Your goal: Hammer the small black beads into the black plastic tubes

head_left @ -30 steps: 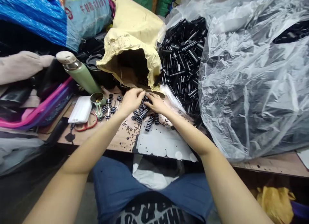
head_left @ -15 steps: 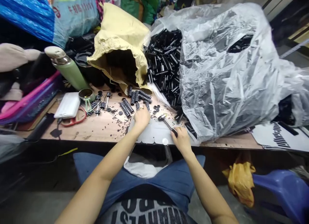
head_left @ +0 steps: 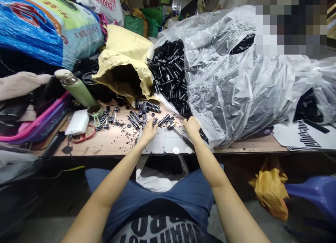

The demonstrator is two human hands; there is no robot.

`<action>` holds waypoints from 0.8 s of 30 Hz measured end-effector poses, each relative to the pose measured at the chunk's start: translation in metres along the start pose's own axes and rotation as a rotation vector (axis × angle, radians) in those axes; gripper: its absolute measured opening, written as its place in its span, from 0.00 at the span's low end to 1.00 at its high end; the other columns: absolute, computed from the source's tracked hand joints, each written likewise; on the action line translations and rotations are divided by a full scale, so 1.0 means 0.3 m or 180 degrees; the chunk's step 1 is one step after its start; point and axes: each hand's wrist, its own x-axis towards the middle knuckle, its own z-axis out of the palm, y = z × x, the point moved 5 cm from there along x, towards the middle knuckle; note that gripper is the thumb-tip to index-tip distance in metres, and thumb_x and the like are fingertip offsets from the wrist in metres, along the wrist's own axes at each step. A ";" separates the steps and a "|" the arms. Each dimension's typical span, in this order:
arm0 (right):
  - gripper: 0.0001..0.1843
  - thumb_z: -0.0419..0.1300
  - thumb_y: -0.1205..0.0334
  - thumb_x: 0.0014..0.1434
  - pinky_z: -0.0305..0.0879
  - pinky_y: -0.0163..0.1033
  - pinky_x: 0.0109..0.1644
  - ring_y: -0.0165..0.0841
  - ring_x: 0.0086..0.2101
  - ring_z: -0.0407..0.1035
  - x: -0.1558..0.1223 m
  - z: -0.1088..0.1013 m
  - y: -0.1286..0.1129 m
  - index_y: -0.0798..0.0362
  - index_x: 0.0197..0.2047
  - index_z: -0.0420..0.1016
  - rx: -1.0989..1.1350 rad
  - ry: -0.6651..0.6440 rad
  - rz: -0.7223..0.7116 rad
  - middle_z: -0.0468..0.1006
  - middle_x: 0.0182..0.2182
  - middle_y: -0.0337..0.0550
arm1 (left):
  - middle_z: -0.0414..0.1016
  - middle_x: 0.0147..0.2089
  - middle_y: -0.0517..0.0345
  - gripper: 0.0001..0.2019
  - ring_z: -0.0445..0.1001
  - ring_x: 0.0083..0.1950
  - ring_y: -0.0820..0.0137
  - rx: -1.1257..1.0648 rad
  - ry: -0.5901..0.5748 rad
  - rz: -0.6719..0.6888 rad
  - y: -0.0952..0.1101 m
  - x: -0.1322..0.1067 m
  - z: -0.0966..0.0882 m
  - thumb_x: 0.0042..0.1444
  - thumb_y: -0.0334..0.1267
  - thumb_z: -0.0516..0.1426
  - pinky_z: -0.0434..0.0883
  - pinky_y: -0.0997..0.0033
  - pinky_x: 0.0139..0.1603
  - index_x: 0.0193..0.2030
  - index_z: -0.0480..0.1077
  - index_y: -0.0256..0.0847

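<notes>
- Ribbed stacks (head_left: 144, 112) lie mid-table (head_left: 110, 145), toward its back edge.
- My left hand (head_left: 148, 131), fingers spread open, touches one.
- My right hand (head_left: 191, 125) curls beside the hammer (head_left: 181, 134); I cannot tell its grip.
- Several stacks look done, I judge; loose rings (head_left: 123, 136) lie unstacked.

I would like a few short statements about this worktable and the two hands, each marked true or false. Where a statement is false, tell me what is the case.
1. The green bottle stands upright. False: it leans, with its cap toward the left.
2. The black tubes are piled between the yellow paper bag and the clear plastic bag. True.
3. The left hand holds the red scissors. False: the scissors lie apart from it, beside the white box; the hand rests at the edge of the white sheet.
4. The small hammer lies on the table between the left hand and the right hand. True.
</notes>
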 end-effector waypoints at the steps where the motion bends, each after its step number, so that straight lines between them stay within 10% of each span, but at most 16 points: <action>1: 0.21 0.46 0.63 0.63 0.64 0.43 0.37 0.48 0.37 0.74 0.009 -0.006 0.007 0.68 0.46 0.74 0.0016 0.0002 0.0082 0.77 0.37 0.69 | 0.69 0.56 0.37 0.25 0.75 0.46 0.62 -0.0414 0.0031 -0.0189 -0.013 -0.014 -0.013 0.62 0.37 0.52 0.71 0.64 0.44 0.65 0.56 0.35; 7: 0.16 0.50 0.64 0.60 0.64 0.39 0.36 0.45 0.38 0.75 -0.076 -0.045 0.000 0.62 0.40 0.76 -0.0037 0.0287 0.0271 0.79 0.35 0.61 | 0.69 0.29 0.61 0.20 0.66 0.22 0.78 -0.2426 -0.0044 -0.0984 -0.007 -0.078 -0.006 0.54 0.41 0.60 0.64 0.79 0.22 0.51 0.64 0.35; 14: 0.14 0.48 0.60 0.63 0.61 0.37 0.37 0.39 0.38 0.72 -0.225 -0.008 -0.027 0.55 0.37 0.74 0.0219 0.0525 -0.0404 0.78 0.35 0.50 | 0.69 0.27 0.64 0.16 0.65 0.19 0.80 -0.2794 -0.0259 -0.0935 0.017 -0.103 0.046 0.49 0.44 0.62 0.63 0.80 0.19 0.38 0.63 0.38; 24: 0.10 0.51 0.69 0.59 0.54 0.45 0.46 0.44 0.45 0.62 -0.034 0.006 -0.066 0.58 0.39 0.74 -0.0264 0.0276 -0.1146 0.77 0.39 0.54 | 0.69 0.27 0.64 0.18 0.63 0.19 0.79 -0.2397 -0.0058 -0.0825 -0.001 -0.139 -0.009 0.47 0.46 0.62 0.61 0.78 0.20 0.40 0.66 0.38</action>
